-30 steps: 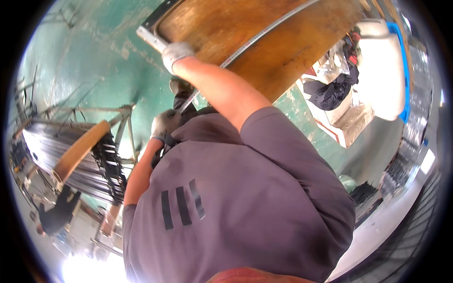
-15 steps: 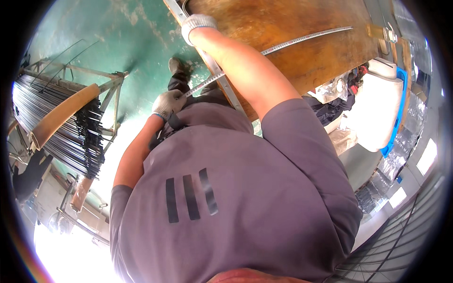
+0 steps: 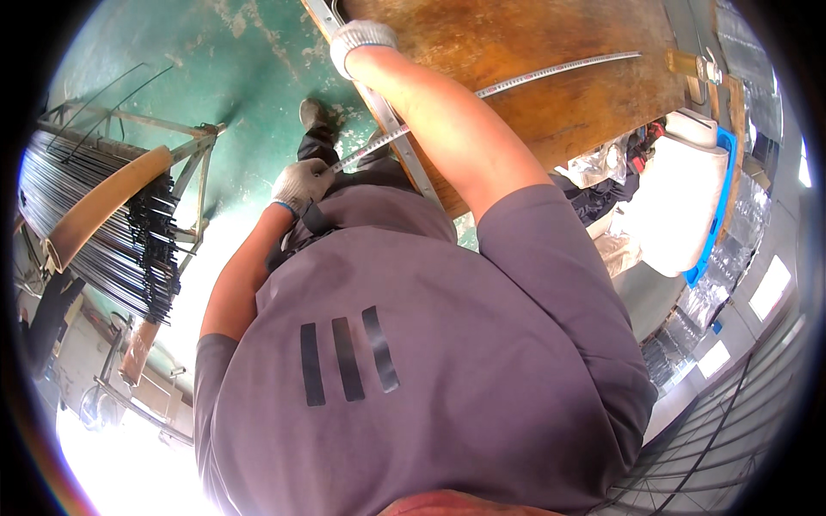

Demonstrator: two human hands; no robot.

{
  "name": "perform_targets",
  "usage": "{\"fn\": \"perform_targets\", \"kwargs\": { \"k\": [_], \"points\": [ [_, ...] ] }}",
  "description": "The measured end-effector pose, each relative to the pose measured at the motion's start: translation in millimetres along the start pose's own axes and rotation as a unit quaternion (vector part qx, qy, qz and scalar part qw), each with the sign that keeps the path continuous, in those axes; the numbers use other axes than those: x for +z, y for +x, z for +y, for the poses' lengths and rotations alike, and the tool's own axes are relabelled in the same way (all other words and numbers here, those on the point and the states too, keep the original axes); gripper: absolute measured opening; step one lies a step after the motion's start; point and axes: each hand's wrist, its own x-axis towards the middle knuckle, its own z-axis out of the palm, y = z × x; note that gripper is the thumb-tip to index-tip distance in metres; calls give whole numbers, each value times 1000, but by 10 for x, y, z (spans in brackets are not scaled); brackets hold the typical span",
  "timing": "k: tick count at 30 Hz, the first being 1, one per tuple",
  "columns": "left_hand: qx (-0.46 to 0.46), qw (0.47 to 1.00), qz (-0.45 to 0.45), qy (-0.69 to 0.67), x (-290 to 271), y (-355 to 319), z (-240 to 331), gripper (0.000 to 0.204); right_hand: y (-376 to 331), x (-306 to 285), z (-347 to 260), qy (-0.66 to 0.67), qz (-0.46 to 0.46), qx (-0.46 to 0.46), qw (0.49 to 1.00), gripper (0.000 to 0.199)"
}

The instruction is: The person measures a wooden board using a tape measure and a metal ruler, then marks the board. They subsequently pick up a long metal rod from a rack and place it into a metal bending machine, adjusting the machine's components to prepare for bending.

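Steel rods (image 3: pixel 95 232) are sliding further left than before. Gloved left hand (image 3: pixel 301 185) is pinching the tape measure (image 3: pixel 516 79), stretched rightward over the wooden board (image 3: pixel 551 77); right hand (image 3: pixel 361 39) is gripping the board's metal edge (image 3: pixel 391 129).

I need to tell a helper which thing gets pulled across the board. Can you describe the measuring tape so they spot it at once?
Find the big brown wooden board with a metal rail along its edge. The measuring tape is the thin pale strip with tick marks crossing that board and rail down to the gloved left hand. Unlike the dark rods racked at the left, it is flat, light and single.
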Motion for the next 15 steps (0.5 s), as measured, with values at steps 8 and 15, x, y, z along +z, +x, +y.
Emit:
{"fn": "perform_targets", "kwargs": {
  "k": [8, 15],
  "points": [
    [6, 1000, 2, 4, -2, -12, 7, 43, 29, 35, 2, 6, -5, 11, 1000, 47],
    [0, 1000, -1, -3, -6, -3, 8, 43, -7, 12, -11, -11, 0, -2, 1000, 46]
  ]
}}
